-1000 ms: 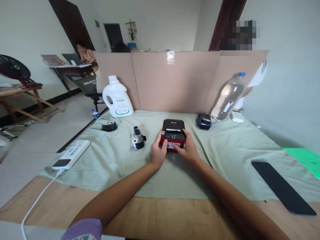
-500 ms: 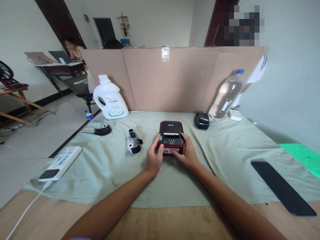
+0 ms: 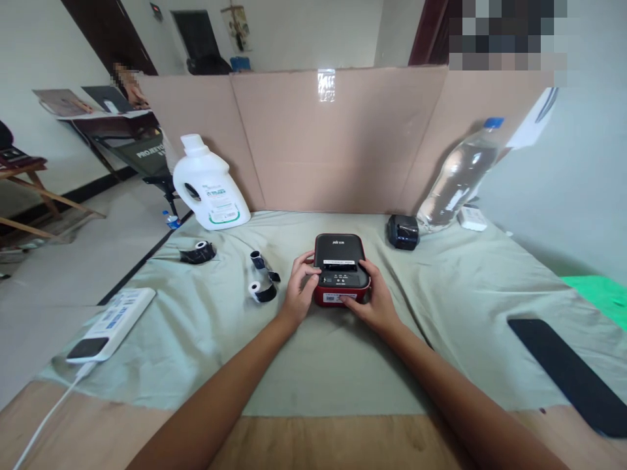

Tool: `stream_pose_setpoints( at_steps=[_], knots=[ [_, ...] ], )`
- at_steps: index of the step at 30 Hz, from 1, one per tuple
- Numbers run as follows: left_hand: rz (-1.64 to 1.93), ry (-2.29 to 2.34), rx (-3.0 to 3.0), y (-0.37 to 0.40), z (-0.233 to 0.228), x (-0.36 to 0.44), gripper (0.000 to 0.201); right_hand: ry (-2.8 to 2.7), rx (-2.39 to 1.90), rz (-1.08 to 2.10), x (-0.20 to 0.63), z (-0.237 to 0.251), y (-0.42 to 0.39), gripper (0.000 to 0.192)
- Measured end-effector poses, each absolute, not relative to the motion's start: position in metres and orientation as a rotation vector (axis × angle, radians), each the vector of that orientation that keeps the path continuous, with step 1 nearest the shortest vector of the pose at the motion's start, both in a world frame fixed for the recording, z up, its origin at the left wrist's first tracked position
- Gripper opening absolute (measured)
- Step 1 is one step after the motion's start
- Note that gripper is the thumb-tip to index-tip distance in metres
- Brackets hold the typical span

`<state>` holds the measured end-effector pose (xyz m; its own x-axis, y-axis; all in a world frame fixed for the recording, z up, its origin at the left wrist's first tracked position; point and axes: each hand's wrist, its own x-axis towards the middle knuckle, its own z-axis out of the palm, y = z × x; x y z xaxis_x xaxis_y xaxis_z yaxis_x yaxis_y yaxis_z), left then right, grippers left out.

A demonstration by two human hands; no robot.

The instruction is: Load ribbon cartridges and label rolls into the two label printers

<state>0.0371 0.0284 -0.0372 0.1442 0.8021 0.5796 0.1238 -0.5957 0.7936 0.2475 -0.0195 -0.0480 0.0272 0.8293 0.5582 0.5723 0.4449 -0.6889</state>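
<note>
Head view — left hand (image 3: 298, 289) and right hand (image 3: 376, 301) both clasping the label printer (image 3: 339, 267) — fingers curled.

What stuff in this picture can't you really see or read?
- Head view: the red and black printer has its sides covered by the left hand and right hand; its button marks are too small to read.
- The white jug label print is too small.
- The black flat thing is cut off by the right edge.
</note>
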Motion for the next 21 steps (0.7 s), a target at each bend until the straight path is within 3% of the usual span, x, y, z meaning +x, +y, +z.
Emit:
stream_pose_setpoints(
  at_steps=[13, 21],
  knots=[
    [1.636, 0.970, 2.052, 0.017, -0.035, 0.031, 0.022, -1.652, -1.227, 0.324, 0.248, -0.050, -0.018, 0.087],
    [1.495, 0.894, 1.751, 0.026, -0.034, 0.031, 0.030, -1.677, -1.217, 0.324, 0.247, -0.046, -0.019, 0.089]
  ],
)
